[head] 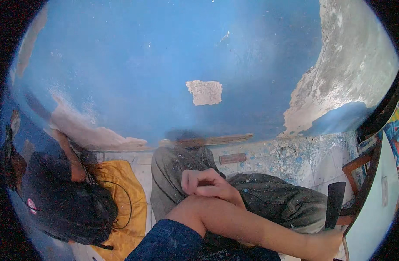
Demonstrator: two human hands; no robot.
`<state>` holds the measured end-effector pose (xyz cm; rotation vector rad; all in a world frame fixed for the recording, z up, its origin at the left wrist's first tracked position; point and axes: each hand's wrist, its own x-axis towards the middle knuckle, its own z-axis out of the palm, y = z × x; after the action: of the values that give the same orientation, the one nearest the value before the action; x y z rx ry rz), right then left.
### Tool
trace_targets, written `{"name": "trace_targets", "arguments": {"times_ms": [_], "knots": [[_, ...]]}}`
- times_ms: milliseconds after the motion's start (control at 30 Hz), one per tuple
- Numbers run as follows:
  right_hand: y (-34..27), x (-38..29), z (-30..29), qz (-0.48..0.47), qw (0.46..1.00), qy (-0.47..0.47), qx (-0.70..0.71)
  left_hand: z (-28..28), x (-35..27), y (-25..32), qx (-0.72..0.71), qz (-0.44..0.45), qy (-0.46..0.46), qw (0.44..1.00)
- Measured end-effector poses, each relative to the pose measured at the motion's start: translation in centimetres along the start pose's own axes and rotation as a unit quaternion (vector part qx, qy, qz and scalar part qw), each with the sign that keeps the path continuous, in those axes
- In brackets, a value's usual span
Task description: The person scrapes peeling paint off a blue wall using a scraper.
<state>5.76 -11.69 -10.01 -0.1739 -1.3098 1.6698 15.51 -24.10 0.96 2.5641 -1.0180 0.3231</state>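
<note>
I sit cross-legged in dusty grey trousers (183, 163), facing a blue painted wall (137, 65). My right hand (215, 187) is by my knee, fingers loosely curled with nothing visible in them; its forearm passes beneath my left one. My left arm, in a dark blue sleeve (170, 239), crosses my body to the right. At its end, my left hand (328, 243) is beside a light panel (378, 195). A dark flat object (334, 204) rises where this hand is; my fingers are hidden, so a grip on it cannot be confirmed.
Bare plaster shows in a small patch (206, 93) and a large area (349, 65). A reddish block (232, 158) lies among paint flakes on the floor (271, 160). Another person in black (72, 202) is at left beside yellow sheeting (127, 186). A brown wooden frame (356, 166) stands right.
</note>
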Motion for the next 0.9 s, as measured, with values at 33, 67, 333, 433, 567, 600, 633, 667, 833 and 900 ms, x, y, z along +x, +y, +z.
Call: {"name": "trace_targets", "arguments": {"times_ms": [33,67,333,433,567,600,633,667,833,900], "knots": [[0.2,0.2,-0.1,0.0,1.0,-0.002,0.002,0.0,-0.2,0.0,-0.009,0.0,0.003,1.0],[0.4,0.5,-0.2,-0.093,0.993,-0.049,0.062,0.0,-0.4,-0.1,-0.009,-0.003,0.002,1.0],[1.6,0.0,-0.6,-0.206,0.877,-0.141,0.41,0.9,-0.8,-0.7,-0.031,-0.004,0.05,0.998],[1.0,0.6,0.5,-0.031,0.997,0.054,-0.035,1.6,-0.9,-0.9,-0.035,-0.045,0.006,0.998],[2.0,-0.1,-0.2,-0.205,0.931,-0.062,0.296,3.3,-1.0,-1.5,0.045,-0.041,0.092,0.994],[2.4,-0.1,-0.9,-0.243,0.85,-0.152,0.441,2.3,-2.1,-1.8,0.036,-0.059,0.071,0.995],[2.4,-0.7,-1.8,-0.245,0.851,-0.153,0.438,1.1,-3.3,-2.2,0.028,-0.076,0.051,0.995],[1.5,-1.8,-3.2,-0.196,0.875,-0.012,0.443,0.7,-4.4,-3.1,0.015,-0.112,0.071,0.991],[3.8,-3.7,-9.1,-0.179,0.835,0.247,0.458,-5.0,-13.4,-6.0,0.122,-0.337,0.078,0.93],[4.5,-4.4,-10.0,-0.308,0.798,0.409,0.318,-6.2,-17.3,-7.1,0.236,-0.325,0.155,0.903]]}}
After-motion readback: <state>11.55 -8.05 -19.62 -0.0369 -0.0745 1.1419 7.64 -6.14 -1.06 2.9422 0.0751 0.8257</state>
